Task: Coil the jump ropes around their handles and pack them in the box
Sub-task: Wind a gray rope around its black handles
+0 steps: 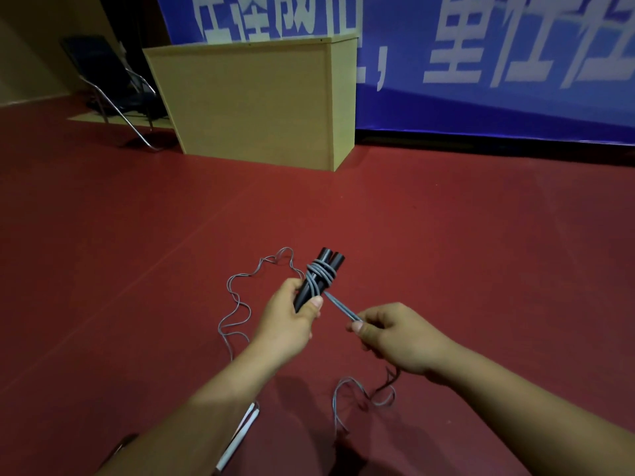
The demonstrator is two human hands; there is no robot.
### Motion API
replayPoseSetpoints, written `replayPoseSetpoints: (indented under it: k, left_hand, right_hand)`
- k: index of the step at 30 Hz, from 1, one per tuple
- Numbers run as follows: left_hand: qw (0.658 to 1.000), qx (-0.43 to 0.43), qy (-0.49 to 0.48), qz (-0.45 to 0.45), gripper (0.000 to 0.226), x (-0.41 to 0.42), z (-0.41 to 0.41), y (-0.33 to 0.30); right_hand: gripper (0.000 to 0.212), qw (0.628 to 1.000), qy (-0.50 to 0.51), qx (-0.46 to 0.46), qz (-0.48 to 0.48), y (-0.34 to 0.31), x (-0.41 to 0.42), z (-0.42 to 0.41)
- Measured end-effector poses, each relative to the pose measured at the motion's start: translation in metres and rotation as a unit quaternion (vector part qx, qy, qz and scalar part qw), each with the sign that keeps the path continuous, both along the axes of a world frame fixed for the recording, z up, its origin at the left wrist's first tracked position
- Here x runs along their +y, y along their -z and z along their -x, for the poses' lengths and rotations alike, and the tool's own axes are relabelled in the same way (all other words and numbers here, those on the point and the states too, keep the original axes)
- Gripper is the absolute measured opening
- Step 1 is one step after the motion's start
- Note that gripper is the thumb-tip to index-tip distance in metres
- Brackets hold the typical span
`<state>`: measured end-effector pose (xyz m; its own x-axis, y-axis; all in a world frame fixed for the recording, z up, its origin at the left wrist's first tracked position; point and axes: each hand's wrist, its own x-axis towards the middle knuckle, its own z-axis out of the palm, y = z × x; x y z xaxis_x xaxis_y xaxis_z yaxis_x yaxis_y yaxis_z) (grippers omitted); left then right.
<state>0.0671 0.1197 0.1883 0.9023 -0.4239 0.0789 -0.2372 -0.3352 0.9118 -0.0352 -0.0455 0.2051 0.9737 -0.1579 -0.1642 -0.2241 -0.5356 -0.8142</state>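
Observation:
My left hand (290, 319) grips two black jump rope handles (328, 261) held side by side, their ends pointing up and away. A few turns of grey rope (321, 274) are wound round the handles. My right hand (391, 336) pinches the taut doubled rope just right of the handles. Loose grey rope (235, 304) trails in loops on the red floor to the left, and more of it lies below my right wrist. The white handles (240, 434) of another jump rope lie on the floor under my left forearm. No box is in view.
A light wooden cabinet (261, 101) stands on the red floor ahead. A black folding chair (110, 84) with metal legs is at its left. A blue banner (481, 56) with white characters covers the far wall.

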Motion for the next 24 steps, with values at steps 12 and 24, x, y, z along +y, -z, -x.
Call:
replayPoseSetpoints:
  k: [12,24]
  left_hand:
    - [0.981,-0.036,-0.032,-0.186,0.026,0.003,-0.015,0.015]
    - [0.957,-0.032,0.092,-0.272,0.025,0.008,-0.011,0.013]
  right_hand:
    - [0.026,0.991,-0.027,-0.063,0.113,-0.013,0.005,0.008]
    - [0.028,0.981,0.113,-0.079,0.134,-0.018,-0.022,0.005]
